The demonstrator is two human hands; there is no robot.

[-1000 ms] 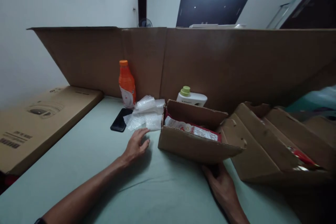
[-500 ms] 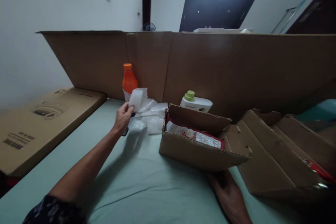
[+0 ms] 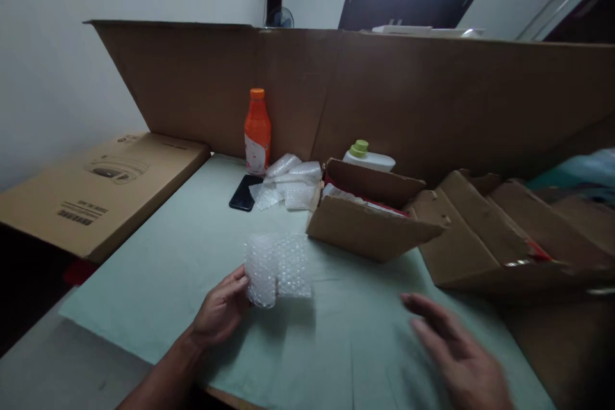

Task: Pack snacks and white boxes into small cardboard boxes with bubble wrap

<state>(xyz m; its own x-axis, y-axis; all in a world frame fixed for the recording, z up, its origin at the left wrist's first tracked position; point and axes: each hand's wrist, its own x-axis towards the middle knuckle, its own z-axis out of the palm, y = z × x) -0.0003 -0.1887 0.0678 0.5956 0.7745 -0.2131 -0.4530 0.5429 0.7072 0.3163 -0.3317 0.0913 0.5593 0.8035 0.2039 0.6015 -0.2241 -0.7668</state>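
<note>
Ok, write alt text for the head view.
A person's left hand holds a piece of bubble wrap over a pale green table, with the right hand open and blurred nearby. Behind are an open cardboard box, more bubble wrap pieces, a phone and an orange bottle.

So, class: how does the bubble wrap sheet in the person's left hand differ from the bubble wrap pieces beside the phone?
The bubble wrap sheet is one piece, held by the left hand near the table's front; the bubble wrap pieces lie heaped, untouched, farther back. The sheet looks spread flatter; the pieces look crumpled. Both are clear and bubbled.

clear bubble wrap sheet (image 3: 277, 267), curled, on table
</note>
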